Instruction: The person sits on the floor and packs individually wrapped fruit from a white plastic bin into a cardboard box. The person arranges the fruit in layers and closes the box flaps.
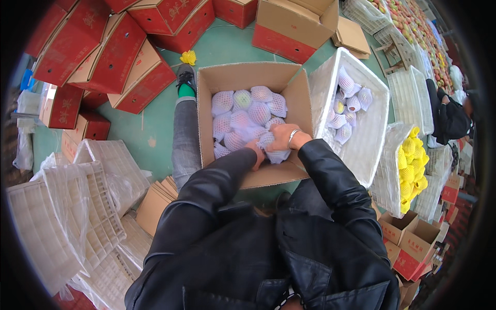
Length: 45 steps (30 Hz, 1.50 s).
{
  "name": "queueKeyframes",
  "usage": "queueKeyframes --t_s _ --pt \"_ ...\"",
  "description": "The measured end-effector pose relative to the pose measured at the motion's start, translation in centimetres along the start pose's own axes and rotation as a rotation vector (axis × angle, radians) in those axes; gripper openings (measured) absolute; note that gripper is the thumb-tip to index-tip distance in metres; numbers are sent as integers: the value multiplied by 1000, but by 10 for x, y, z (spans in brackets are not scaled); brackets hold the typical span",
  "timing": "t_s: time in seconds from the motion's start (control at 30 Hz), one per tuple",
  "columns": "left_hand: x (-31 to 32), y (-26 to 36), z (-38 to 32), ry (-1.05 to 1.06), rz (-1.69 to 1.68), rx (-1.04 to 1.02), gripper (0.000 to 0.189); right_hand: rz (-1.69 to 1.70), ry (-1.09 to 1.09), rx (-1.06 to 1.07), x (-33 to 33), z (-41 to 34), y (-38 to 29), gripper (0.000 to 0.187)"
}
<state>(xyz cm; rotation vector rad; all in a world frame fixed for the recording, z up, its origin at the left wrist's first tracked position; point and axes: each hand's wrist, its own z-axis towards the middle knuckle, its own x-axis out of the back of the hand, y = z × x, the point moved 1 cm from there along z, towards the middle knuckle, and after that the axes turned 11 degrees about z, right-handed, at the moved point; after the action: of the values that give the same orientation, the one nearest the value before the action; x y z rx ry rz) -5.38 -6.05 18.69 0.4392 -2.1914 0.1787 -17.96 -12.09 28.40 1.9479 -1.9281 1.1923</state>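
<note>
An open cardboard box (248, 69) stands before me, holding a layer of fruits in white foam nets (241, 100). Inside its near right part, my right hand (282, 135) has its fingers curled round a foam-netted fruit (266, 140). My left hand (255, 152) is low in the box, touching the same group of netted fruits; my sleeve hides part of it, and whether it grips one is unclear. To the right of the box, a white plastic-lined crate (362, 143) holds several more netted fruits (345, 101), lying in a pile.
Red and tan cartons (112, 54) crowd the upper left. Another open carton (294, 23) stands beyond the box. White plastic crates (77, 209) are stacked at lower left. Yellow foam nets (412, 166) fill a crate at right. A person (449, 112) in black sits at the far right near fruit-filled crates.
</note>
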Motion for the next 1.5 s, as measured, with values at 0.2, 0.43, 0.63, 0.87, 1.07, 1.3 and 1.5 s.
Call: queueKeyframes --t_s 0.2,0.43,0.63,0.87,1.07,1.3,1.5 --pt "-17 5 25 -179 69 115 36 158 21 -22 -26 13 16 72" --pt "-29 2 -11 1 -164 278 32 241 -74 -14 -38 1 10 74" --pt "-39 7 -7 109 -130 274 35 -30 -16 -70 -34 -27 -23 70" --pt "-58 3 0 886 104 81 23 112 223 -249 -2 -46 -18 70" --pt "-66 -4 12 1009 137 98 31 161 406 -208 -2 -38 -11 66" --pt "-67 -36 15 419 -669 26 34 293 86 -53 -22 -27 -9 69" --pt "-46 -58 -3 716 -333 -235 51 111 44 215 -46 -24 -39 61"
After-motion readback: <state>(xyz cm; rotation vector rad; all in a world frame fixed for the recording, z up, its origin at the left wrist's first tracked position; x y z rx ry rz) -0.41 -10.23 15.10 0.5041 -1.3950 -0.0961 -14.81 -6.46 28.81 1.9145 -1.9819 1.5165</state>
